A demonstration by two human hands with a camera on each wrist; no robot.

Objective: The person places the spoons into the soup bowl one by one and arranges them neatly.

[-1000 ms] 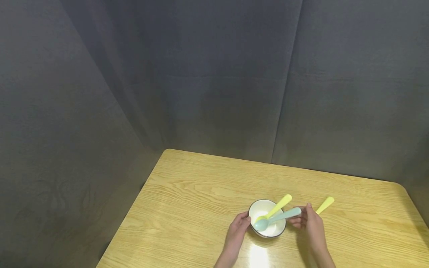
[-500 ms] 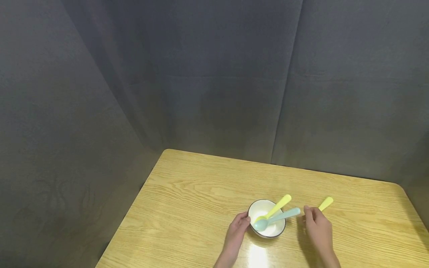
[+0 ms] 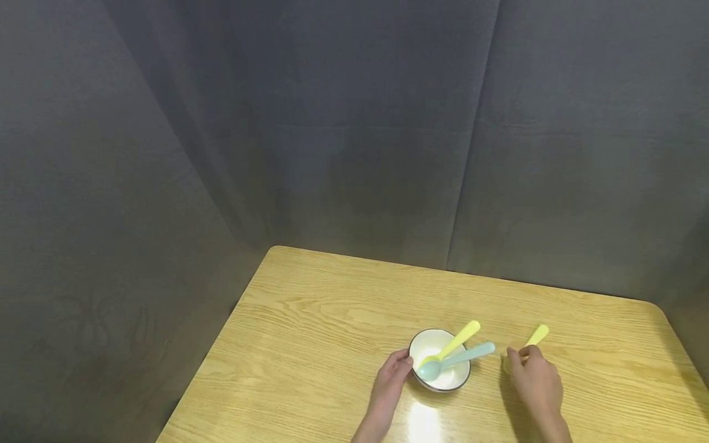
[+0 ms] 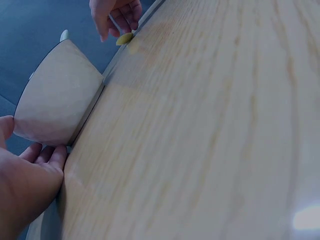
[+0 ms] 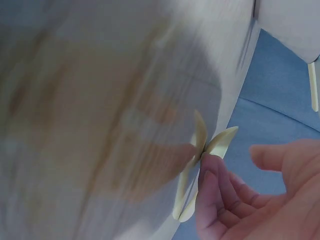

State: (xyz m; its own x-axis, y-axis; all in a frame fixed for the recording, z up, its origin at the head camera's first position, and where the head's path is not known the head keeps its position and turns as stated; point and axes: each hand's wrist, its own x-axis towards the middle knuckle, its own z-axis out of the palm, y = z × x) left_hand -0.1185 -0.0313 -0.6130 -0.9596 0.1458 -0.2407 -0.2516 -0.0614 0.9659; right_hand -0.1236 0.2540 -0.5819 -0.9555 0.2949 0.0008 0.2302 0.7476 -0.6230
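Note:
A white bowl [image 3: 440, 376] [image 4: 57, 95] stands on the wooden table [image 3: 332, 320]. A yellow spoon [image 3: 455, 345] and a teal spoon [image 3: 462, 356] lie in it, handles sticking out to the right. My left hand [image 3: 394, 375] [image 4: 25, 185] holds the bowl's left wall between thumb and fingers. A second yellow spoon [image 3: 536, 336] [image 5: 210, 142] lies on the table right of the bowl. My right hand [image 3: 533, 374] [image 5: 250, 210] is over its bowl end; one fingertip touches it, the thumb stays apart. In the left wrist view the right hand [image 4: 117, 12] hangs over the spoon's tip [image 4: 124, 38].
Dark grey fabric walls [image 3: 354, 135] close in the table at the back and left. The table's left edge [image 3: 221, 344] and rounded back right corner [image 3: 659, 307] are in view. The right wrist view is blurred.
My right hand let go of the teal spoon's handle and moved right, down onto the yellow spoon on the table. The teal spoon stays in the bowl. The left hand has not moved.

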